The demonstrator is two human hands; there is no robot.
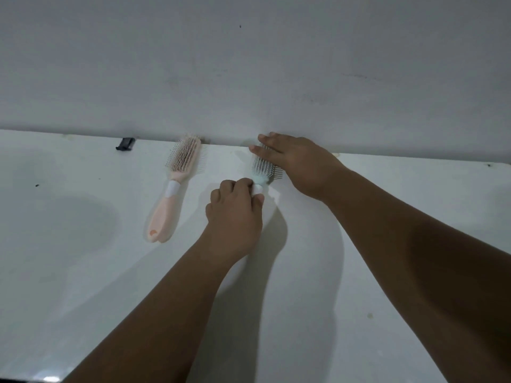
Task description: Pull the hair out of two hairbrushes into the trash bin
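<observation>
A pale blue hairbrush (264, 170) lies on the white table (83, 272) near the wall, bristles up. My left hand (235, 214) is closed around its handle, which is mostly hidden. My right hand (296, 164) rests flat over the brush head with its fingers spread on the bristles. A pink hairbrush (174, 189) with a white band on its neck lies to the left, untouched, head toward the wall. I cannot make out hair in either brush. No trash bin is in view.
A plain grey wall (249, 64) rises right behind the table's far edge. A small black clip-like object (125, 143) sits at that edge, left of the pink brush. A few dark specks dot the tabletop.
</observation>
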